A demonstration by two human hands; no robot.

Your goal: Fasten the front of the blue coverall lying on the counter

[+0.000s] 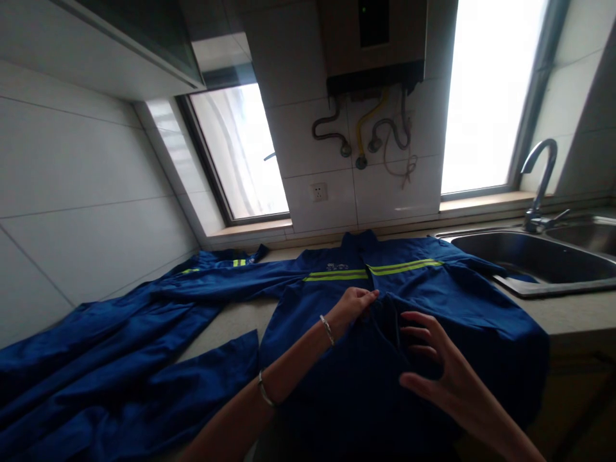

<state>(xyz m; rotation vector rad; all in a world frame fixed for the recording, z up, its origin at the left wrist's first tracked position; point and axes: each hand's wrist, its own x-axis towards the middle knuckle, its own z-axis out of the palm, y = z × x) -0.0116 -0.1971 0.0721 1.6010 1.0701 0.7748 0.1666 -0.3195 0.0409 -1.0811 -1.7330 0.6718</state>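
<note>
Blue jacket is spreading across the table right in front of the person, its collar lying toward the tiled wall and its lower part filling the near side. More blue clothing is stretching away to the left, in long folds along the side wall; whether it is one piece or several, I can't tell. Underneath, the pale table is showing between the garments and by the sink. Bright light is coming through the right window and the smaller-looking left window, and between them a water heater is hanging on the wall. To the right, the steel sink is sitting in the table, with one jacket sleeve reaching its edge and a curved faucet rising behind. The right hand is hovering open by the jacket's front, fingers bent and parted; I can't tell whether the fingertips are touching cloth. The left hand is pinching the jacket's front edge between thumb and fingers, just below the yellow-green stripes. Two bracelets are circling the left arm, while a small socket is showing on the wall.
</note>
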